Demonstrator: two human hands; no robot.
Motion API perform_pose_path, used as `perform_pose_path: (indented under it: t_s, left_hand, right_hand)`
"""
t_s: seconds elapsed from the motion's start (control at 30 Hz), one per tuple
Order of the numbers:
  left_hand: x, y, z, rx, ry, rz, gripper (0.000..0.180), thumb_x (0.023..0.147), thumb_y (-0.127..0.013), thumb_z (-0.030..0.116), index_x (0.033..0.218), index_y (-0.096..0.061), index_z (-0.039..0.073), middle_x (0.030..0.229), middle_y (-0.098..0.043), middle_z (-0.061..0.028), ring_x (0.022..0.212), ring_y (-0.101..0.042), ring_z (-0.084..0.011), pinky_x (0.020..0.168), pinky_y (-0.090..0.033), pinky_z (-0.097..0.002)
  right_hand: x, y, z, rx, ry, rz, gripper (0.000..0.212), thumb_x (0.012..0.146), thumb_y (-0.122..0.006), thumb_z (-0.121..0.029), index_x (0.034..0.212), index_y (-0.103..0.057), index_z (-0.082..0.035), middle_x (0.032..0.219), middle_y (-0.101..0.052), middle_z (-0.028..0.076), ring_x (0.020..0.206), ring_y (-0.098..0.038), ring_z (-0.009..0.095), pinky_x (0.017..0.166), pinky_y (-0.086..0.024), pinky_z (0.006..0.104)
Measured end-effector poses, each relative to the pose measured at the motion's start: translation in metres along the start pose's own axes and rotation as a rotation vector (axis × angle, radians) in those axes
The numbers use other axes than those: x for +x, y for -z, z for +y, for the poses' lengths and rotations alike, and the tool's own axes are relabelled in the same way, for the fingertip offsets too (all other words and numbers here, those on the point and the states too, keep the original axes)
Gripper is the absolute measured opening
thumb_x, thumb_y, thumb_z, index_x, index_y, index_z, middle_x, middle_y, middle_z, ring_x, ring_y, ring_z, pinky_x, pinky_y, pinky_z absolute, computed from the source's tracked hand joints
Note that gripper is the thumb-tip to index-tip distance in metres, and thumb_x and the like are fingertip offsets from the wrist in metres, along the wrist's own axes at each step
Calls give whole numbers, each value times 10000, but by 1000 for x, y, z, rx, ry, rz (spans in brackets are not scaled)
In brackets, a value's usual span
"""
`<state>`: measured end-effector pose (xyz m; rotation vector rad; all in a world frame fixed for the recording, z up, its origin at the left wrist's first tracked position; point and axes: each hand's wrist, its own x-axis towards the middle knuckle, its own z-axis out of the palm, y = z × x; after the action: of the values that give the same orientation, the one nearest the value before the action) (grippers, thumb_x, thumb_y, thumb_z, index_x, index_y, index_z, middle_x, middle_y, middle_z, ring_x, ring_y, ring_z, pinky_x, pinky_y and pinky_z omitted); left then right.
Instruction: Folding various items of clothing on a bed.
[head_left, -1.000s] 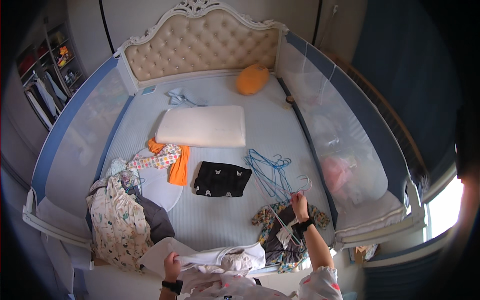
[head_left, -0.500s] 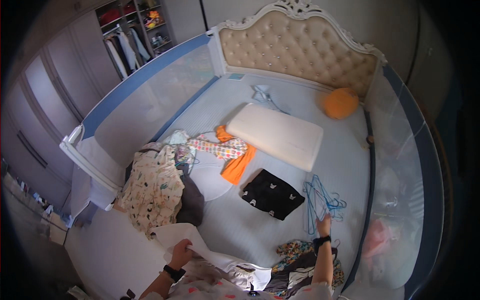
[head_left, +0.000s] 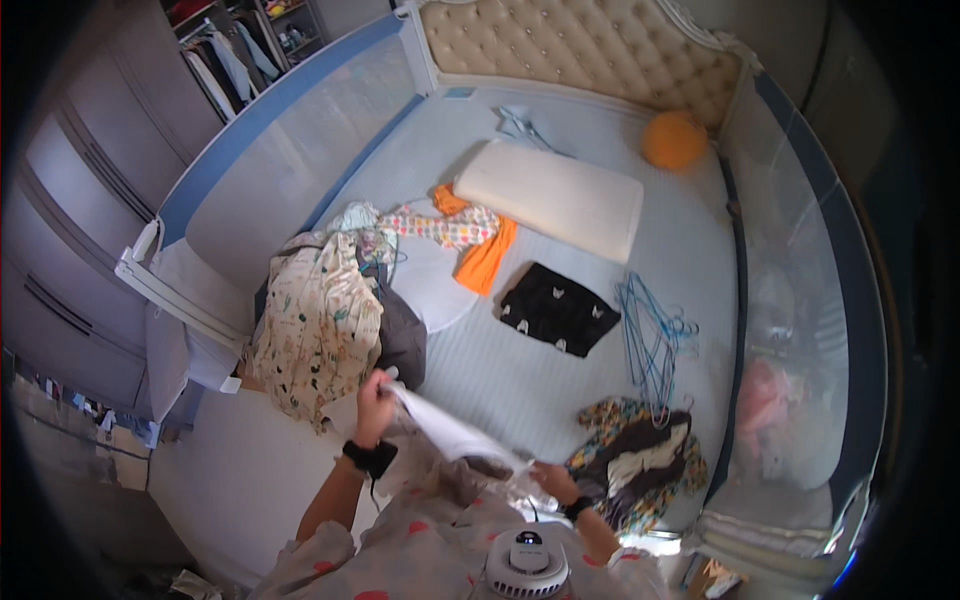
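Observation:
A white garment (head_left: 455, 428) stretches between my two hands at the bed's near edge; its kind cannot be made out. At its upper left corner my left hand (head_left: 375, 408) is closed on the cloth. My right hand (head_left: 553, 482) pinches the other end, lower and to the right. Just beyond my right hand, a dark top with patterned sleeves (head_left: 650, 455) lies on the bed. Farther up is a loose bundle of blue hangers (head_left: 650, 345). Black shorts with small white figures (head_left: 558, 308) lie flat left of the hangers.
A pile of clothes with a cream printed garment (head_left: 318, 325) on top lies at the left. Beyond are orange clothing (head_left: 487, 262), a white pillow (head_left: 550, 195) and an orange ball-like object (head_left: 673, 140). Blue-edged mesh rails (head_left: 290, 135) flank the bed. A small white device (head_left: 527, 563) hangs at my chest.
My right hand has left the blue hangers and come back left to the white garment, now holding it. My left hand has raised its end. The view has tipped downward.

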<state>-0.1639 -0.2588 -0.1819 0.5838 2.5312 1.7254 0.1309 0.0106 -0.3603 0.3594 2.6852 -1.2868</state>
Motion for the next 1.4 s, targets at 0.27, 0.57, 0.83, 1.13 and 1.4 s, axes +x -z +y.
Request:
perform_pose_path:
  t_s: [0.27,0.57,0.83,1.13,1.4]
  left_hand:
    - [71,25,64,119,-216,43,373,704,-477,-86,1058,-496,31,961,-503,-101,892,-499,-190,702,-410,-284]
    - [-45,65,148,-19,-341,-851,410,680,-455,-107,1025,-614,46,885,-602,-62,697,-581,-129,580,-459,-256]
    - [-80,120,157,-26,-422,-831,336,644,-478,-85,920,-647,3,810,-627,-95,704,-615,-191,608,-478,-282]
    - [-25,133,108,151,-355,-451,266,691,-501,-94,928,-586,-7,860,-553,-145,776,-575,-309,677,-457,-357]
    - [-26,158,80,156,-274,-907,158,738,-529,-23,882,-593,-12,792,-591,-157,712,-602,-298,639,-469,-352]
  right_hand:
    - [21,97,-36,407,-155,477,179,888,-599,-119,1012,-595,10,711,-571,-21,641,-497,55,532,-414,260]
    - [-1,86,-174,288,328,224,690,762,-746,-161,1348,-382,-133,1405,-377,171,1292,-384,325,1042,-355,423]
    - [-36,-24,-187,61,238,124,314,852,-648,-282,1091,-526,-120,1294,-498,180,1201,-484,358,979,-407,413]
    - [-44,-11,-242,398,-44,309,181,879,-536,-118,1049,-494,-71,769,-611,149,684,-601,271,643,-472,363]
    - [-75,2,-277,94,-117,408,240,892,-540,-152,1120,-511,-83,894,-623,181,792,-624,357,682,-479,423]
